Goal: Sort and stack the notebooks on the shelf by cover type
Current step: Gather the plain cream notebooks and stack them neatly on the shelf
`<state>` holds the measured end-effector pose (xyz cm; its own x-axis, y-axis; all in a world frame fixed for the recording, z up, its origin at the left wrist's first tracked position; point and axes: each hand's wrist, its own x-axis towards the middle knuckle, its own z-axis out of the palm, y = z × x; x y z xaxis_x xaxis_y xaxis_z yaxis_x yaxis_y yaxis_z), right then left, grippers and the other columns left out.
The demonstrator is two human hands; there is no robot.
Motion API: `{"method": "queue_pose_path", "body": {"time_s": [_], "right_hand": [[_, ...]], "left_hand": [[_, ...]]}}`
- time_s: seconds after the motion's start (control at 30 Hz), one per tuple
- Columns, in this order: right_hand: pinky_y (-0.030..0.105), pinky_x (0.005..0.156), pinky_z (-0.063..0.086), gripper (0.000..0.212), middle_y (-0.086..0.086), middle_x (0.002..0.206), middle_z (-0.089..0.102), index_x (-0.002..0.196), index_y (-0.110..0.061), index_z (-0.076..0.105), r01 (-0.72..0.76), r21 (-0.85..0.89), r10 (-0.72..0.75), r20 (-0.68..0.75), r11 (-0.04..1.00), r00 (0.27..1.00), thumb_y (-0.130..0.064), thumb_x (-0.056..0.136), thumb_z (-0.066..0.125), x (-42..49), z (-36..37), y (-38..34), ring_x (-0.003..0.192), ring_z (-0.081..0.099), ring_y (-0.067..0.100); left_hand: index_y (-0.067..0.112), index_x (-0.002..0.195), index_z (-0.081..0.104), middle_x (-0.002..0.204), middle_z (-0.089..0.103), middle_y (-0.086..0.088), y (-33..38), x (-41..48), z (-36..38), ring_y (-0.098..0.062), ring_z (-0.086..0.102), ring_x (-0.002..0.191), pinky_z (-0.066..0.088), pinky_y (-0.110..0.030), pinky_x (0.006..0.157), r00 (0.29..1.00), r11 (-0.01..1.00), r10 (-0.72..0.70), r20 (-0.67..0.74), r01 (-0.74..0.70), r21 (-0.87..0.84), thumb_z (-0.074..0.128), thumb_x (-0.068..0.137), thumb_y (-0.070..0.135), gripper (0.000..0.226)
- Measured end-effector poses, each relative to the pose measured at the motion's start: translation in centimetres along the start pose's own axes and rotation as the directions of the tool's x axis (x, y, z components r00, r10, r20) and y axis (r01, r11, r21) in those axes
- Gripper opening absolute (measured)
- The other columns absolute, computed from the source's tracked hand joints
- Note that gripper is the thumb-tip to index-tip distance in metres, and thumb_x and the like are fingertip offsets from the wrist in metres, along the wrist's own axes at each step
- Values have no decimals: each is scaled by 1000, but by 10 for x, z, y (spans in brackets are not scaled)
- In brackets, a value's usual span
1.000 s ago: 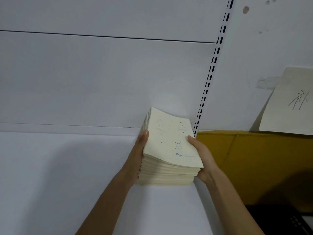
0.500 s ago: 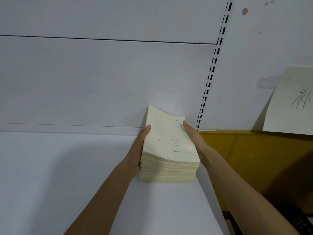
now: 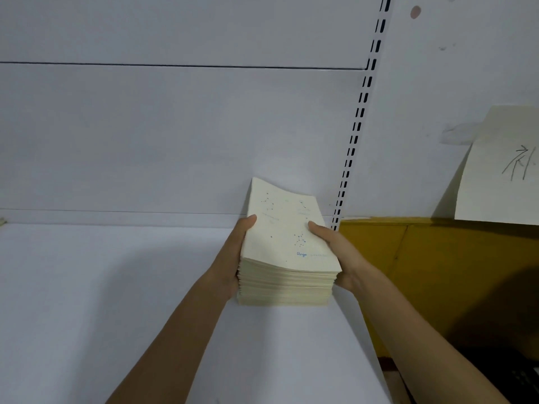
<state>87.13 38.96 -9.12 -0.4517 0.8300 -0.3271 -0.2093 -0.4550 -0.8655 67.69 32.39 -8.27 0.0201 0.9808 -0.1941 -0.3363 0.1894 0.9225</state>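
A thick stack of cream notebooks with blue constellation prints on the top cover sits at the back right of the white shelf. My left hand grips the stack's left side, thumb on the top cover. On the right side, my right hand holds the stack, its thumb lying across the top cover and its fingers hidden behind the stack.
The shelf's white back panel rises behind the stack, with a slotted upright just right of it. A yellow box stands beyond the shelf's right edge. A taped paper sheet with handwriting hangs on the wall at right.
Both hands slid the stack back toward the rear panel and settled it flatter on the shelf; my right thumb moved further up the top cover.
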Motion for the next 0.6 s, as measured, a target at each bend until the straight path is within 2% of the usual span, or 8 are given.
{"method": "queue_pose_path", "body": {"time_s": [0.17, 0.27, 0.3, 0.33, 0.4, 0.43, 0.5, 0.6], "right_hand": [[33, 68, 58, 42, 10, 116, 69, 130, -11, 54, 9, 48, -9, 4, 999, 1000, -31, 94, 56, 2, 1, 0, 102, 68, 27], [41, 97, 49, 72, 12, 138, 53, 146, -8, 32, 8, -255, -37, -108, 967, 993, -34, 88, 66, -3, 3, -13, 119, 58, 27], [41, 106, 40, 86, 11, 148, 40, 150, -9, 20, 0, -450, -98, -193, 893, 976, -37, 86, 68, -6, 4, -20, 129, 47, 28], [40, 111, 31, 93, 10, 155, 26, 152, -10, 11, -5, -651, -196, -235, 759, 952, -40, 85, 68, -9, 7, -26, 138, 34, 28], [40, 116, 21, 91, 10, 159, 10, 152, -11, 9, 27, -889, -398, -177, 457, 900, -44, 87, 63, -18, 16, -34, 145, 15, 26], [40, 116, 19, 86, 11, 159, 11, 152, -11, 13, 64, -926, -465, -126, 372, 877, -45, 89, 61, -24, 22, -35, 146, 13, 25], [40, 115, 22, 74, 10, 157, 22, 149, -12, 25, 154, -944, -559, -37, 291, 829, -44, 91, 57, -36, 40, -33, 144, 18, 23], [38, 112, 28, 62, 7, 150, 34, 144, -14, 35, 255, -952, -642, 88, 172, 761, -42, 92, 55, -52, 81, -22, 140, 28, 21]], "left_hand": [[21, 106, 69, 96, 74, -5, -3, 1, 2, -19, 71, 83, 54, -28, 62, 999, 1000, -2, -40, 2, -4, 56, 74, 59, 52], [20, 113, 66, 104, 72, -7, 1, -4, 5, -21, 69, 91, 56, -32, 68, 995, 999, 5, -102, -2, 33, 58, 74, 61, 57], [17, 123, 59, 115, 68, -9, 2, -5, 6, -24, 66, 100, 56, -37, 78, 987, 998, 29, -157, -19, 66, 62, 74, 61, 66], [15, 134, 48, 128, 60, -10, 3, -5, 6, -26, 60, 112, 51, -44, 92, 972, 994, 56, -230, -32, 106, 65, 73, 61, 79], [17, 147, 27, 147, 39, -4, 11, -8, 5, -25, 44, 129, 36, -48, 107, 916, 973, 142, -376, -60, 222, 64, 79, 57, 87], [19, 148, 24, 150, 34, -2, 16, -11, 4, -22, 38, 133, 33, -46, 110, 890, 956, 199, -410, -84, 281, 61, 84, 53, 82], [19, 147, 28, 151, 33, 0, 25, -18, -4, -17, 35, 135, 31, -39, 109, 854, 923, 294, -430, -136, 360, 55, 90, 46, 68], [21, 144, 34, 150, 35, 4, 34, -40, -27, -13, 34, 136, 29, -27, 99, 793, 841, 442, -418, -206, 500, 54, 93, 39, 57]]}}
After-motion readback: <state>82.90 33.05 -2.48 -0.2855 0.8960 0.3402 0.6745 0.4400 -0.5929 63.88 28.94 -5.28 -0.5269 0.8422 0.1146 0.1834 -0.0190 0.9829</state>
